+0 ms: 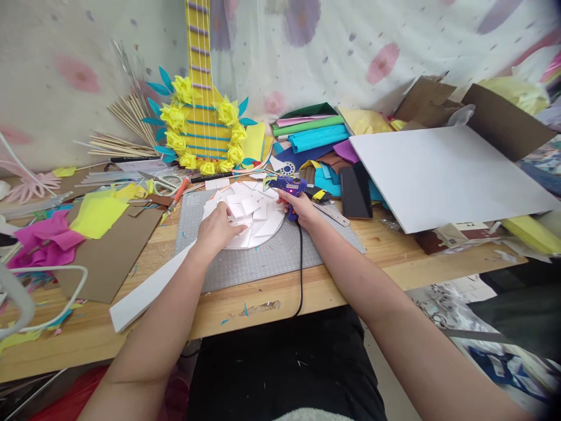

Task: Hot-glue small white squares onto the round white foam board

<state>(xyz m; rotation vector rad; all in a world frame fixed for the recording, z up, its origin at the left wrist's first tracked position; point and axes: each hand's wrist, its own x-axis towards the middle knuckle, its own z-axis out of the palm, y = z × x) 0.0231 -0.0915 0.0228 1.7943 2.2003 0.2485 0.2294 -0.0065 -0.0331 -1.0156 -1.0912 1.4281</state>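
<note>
My right hand [298, 207] is closed round a purple hot glue gun [291, 187], whose black cord runs down over the table edge. The gun's nozzle points left, over a round white board [267, 237] covered with loose white rectangular pieces [250, 203]. My left hand [217, 229] rests at the left side of these pieces, thumb and fingers apart, touching them; whether a piece lies under the fingertips is hard to see. The board lies on a grey cutting mat [228, 275]. Beside my left forearm is a long white strip [149, 286].
A yellow paper guitar [199, 126] with flowers stands behind. Scissors [166, 185], a utility knife [318, 193], a metal ruler [332, 214] and a phone [356, 192] surround the mat. At right lies a large white board [451, 175]; at left, brown cardboard [109, 251].
</note>
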